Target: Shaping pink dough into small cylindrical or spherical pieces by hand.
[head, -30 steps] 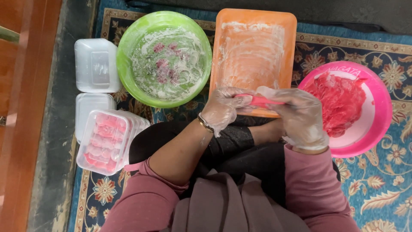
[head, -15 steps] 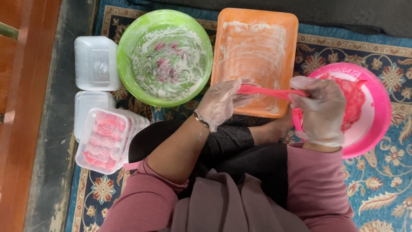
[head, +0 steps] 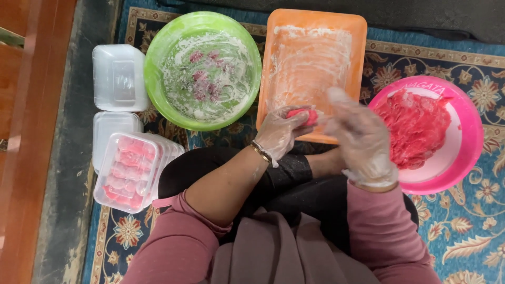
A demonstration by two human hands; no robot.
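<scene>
Both my hands wear thin clear gloves. My left hand [head: 278,134] cups a small pink lump of dough [head: 304,115] over the near edge of the flour-dusted orange tray [head: 315,52]. My right hand [head: 360,139] hovers just right of the lump, fingers spread and blurred, touching or almost touching it. A pink bowl [head: 463,158] of pink-red sheets sits right of my right hand. A green bowl [head: 158,73] with white flour and a few pink pieces sits at the upper left.
Clear plastic containers [head: 118,76] lie at the left; the nearest one [head: 126,171] holds rows of pink rolls. A patterned blue rug [head: 473,231] lies under everything. A wooden floor strip [head: 26,158] runs along the far left. My legs are crossed below the tray.
A long pink strip stretched between my hands has been gathered into a small lump in my left hand. My right hand moved left, from the pink bowl toward it.
</scene>
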